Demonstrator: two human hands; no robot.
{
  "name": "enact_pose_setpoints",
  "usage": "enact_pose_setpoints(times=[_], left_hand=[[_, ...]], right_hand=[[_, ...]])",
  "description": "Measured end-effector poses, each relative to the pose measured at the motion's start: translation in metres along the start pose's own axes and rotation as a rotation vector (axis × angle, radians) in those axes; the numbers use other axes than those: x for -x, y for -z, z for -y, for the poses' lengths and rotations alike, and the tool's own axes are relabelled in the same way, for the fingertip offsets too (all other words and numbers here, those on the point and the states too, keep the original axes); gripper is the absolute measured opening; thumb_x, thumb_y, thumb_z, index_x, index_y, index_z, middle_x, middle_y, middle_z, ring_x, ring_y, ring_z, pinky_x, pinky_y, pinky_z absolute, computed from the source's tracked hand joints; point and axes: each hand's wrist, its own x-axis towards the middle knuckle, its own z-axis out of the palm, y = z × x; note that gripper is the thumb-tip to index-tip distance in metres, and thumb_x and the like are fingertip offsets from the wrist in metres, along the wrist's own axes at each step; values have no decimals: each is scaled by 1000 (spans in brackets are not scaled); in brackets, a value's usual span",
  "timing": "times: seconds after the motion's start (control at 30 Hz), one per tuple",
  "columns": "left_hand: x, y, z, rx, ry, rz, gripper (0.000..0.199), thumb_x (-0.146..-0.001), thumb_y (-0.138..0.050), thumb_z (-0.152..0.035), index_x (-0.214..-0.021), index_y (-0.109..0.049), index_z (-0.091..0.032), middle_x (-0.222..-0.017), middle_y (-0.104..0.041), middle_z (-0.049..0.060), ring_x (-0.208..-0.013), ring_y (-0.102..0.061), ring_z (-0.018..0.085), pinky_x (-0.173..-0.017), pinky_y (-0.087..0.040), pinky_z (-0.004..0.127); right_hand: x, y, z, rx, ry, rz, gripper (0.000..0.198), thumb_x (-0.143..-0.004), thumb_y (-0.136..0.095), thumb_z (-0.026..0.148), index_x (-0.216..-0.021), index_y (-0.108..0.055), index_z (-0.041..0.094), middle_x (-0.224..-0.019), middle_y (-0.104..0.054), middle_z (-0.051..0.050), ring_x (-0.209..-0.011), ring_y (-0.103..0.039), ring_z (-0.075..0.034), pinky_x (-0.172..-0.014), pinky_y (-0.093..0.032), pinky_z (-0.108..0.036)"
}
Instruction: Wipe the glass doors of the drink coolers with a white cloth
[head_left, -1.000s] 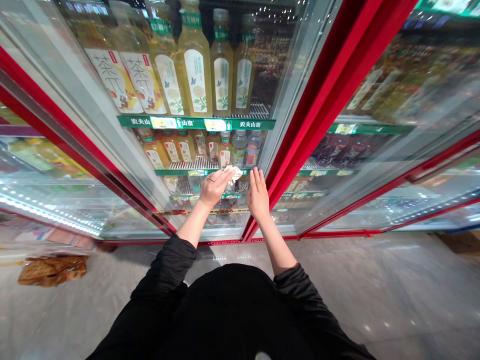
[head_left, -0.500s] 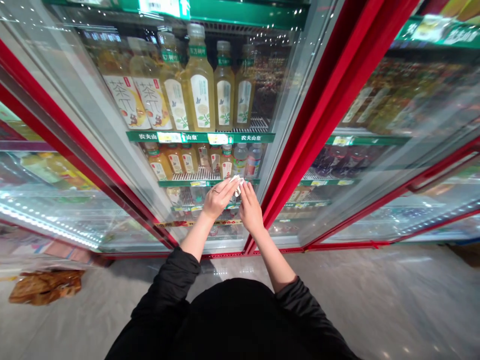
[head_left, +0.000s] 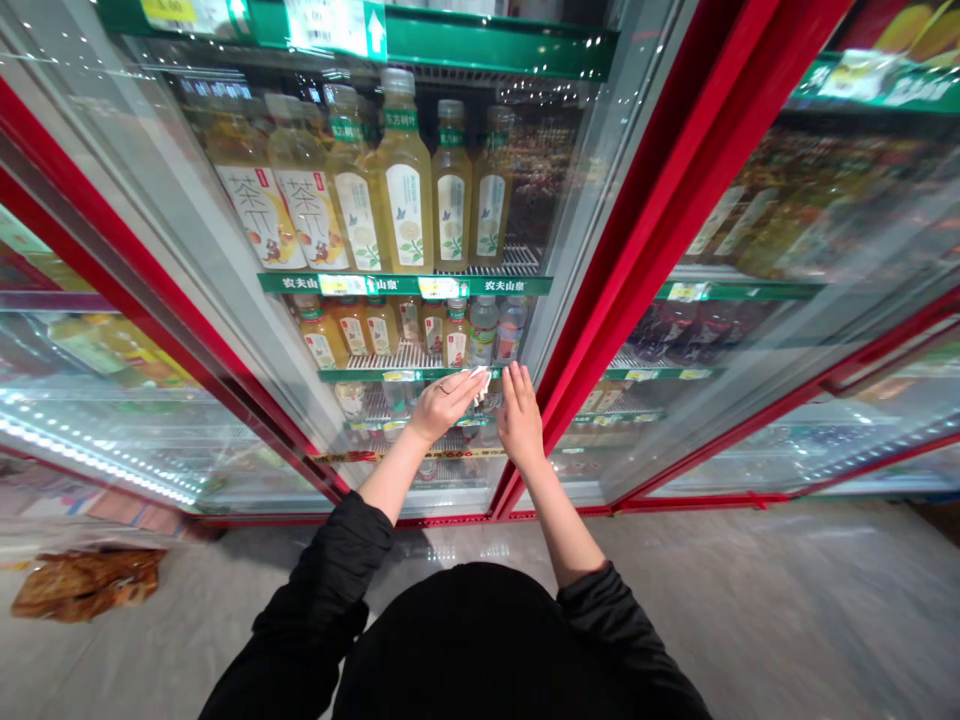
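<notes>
In the middle of the head view my left hand (head_left: pixel 442 405), with a ring on one finger, is closed on a crumpled white tissue (head_left: pixel 481 386). The tissue sticks out past its fingertips. Just to the right, my right hand (head_left: pixel 520 415) is stretched out, fingers straight and fairly close together, with nothing seen in it. Its palm side is hidden. Both hands are in front of the glass door (head_left: pixel 551 170) of a drinks cooler; whether they touch the glass I cannot tell.
Behind the glass, bottled drinks (head_left: pixel 409 200) stand on shelves with green price strips (head_left: pixel 405 285). A red door frame (head_left: pixel 660 190) runs up on the right. Grey floor (head_left: pixel 750 600) lies below, with a brown wooden-looking object (head_left: pixel 86 583) at the left.
My hands have moved apart: the right hand has shifted right, away from the tissue, which stays in my left hand. The cooler sits slightly lower in the view.
</notes>
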Motion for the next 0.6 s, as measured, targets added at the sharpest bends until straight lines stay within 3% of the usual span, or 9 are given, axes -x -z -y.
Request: enact_pose_setpoints(times=[0.17,0.3,0.43,0.6], left_hand=[[-9,3,7,26,-98,12,34,-110,-58,-8,-137,-75,-20,-127,-86,4,-116,-84,18,-106,-70,31],[-11,14,21,-1,-60,14,40,-111,-55,-9,-147,-69,-18,-136,-82,9,-128,-79,22,-113,-68,39],[1,26,23,-11,-33,17,38,-113,-50,-11,-145,-71,-20,-133,-83,9,-120,-82,23,-104,-72,40],[-5,11,23,37,-144,42,32,-114,-51,-13,-131,-77,-23,-127,-86,1,-116,-83,17,-107,-70,32]], right_hand=[[-8,-1,-6,51,2,67,98,-93,-44,-3,-182,-16,27,-184,-35,-5,-174,-22,-26,-140,-37,-52],[-7,-3,-7,69,-8,43,98,-95,-40,-5,-182,-11,30,-184,-35,-5,-174,-22,-27,-139,-38,-55],[-5,-3,-5,57,11,36,100,-96,-39,-5,-181,-2,32,-186,-30,-5,-174,-16,-27,-139,-38,-55],[-5,-4,-5,38,17,43,104,-94,-40,-6,-180,5,32,-188,-22,-6,-175,-13,-28,-139,-36,-58]])
